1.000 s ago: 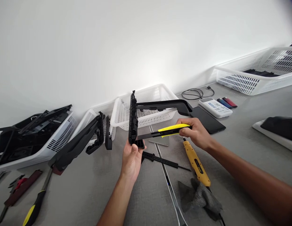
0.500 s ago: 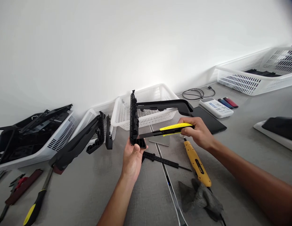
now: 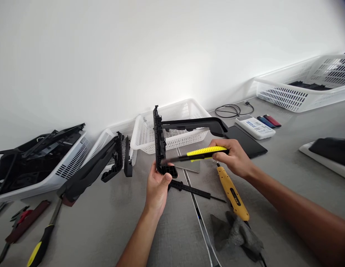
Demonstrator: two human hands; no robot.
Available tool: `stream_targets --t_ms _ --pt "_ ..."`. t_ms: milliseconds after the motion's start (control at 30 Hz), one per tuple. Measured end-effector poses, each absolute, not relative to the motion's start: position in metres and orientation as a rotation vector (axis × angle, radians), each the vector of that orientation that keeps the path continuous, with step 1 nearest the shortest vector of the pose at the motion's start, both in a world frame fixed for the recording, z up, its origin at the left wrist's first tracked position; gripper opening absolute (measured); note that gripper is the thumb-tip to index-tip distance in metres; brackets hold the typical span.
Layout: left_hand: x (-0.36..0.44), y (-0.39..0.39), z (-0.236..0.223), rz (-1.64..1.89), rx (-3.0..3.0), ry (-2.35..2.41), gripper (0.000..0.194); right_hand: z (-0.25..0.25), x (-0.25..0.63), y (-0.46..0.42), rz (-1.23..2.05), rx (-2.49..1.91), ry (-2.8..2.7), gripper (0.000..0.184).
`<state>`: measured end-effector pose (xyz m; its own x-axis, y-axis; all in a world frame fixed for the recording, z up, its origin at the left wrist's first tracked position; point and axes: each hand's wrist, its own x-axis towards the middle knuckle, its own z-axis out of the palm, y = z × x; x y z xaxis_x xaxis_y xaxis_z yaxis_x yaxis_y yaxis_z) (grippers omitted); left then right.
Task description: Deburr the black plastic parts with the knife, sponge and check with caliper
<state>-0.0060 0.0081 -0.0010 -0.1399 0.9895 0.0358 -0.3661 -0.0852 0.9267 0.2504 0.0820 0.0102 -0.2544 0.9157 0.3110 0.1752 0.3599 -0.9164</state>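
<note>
My left hand grips the bottom end of a black plastic L-shaped part, held upright above the grey table; its long arm reaches to the right. My right hand is closed on a yellow and black utility knife, whose blade end lies against the part's upright side just above my left fingers.
White baskets line the wall, one at far left full of black parts, another at back right. A similar black part leans at left. A yellow tool, grey cloth, caliper, phone and screwdriver lie around.
The black part has tilted slightly, its lower end shifting right in my left hand. The knife's blade end has slid a little along the upright side.
</note>
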Motion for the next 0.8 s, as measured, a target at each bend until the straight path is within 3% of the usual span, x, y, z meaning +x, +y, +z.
stream_targets --t_ms 200,433,800 --pt "-0.004 0.006 -0.001 1.493 0.906 1.029 0.065 0.011 0.249 0.081 0.964 -1.002 -1.674 0.011" --pt "-0.002 0.006 0.000 1.454 0.930 0.977 0.052 0.002 0.244 0.082 1.016 -0.962 -1.735 0.012" --pt "-0.003 0.006 -0.001 1.437 0.925 0.995 0.051 0.001 0.243 0.084 1.036 -1.043 -1.693 0.014"
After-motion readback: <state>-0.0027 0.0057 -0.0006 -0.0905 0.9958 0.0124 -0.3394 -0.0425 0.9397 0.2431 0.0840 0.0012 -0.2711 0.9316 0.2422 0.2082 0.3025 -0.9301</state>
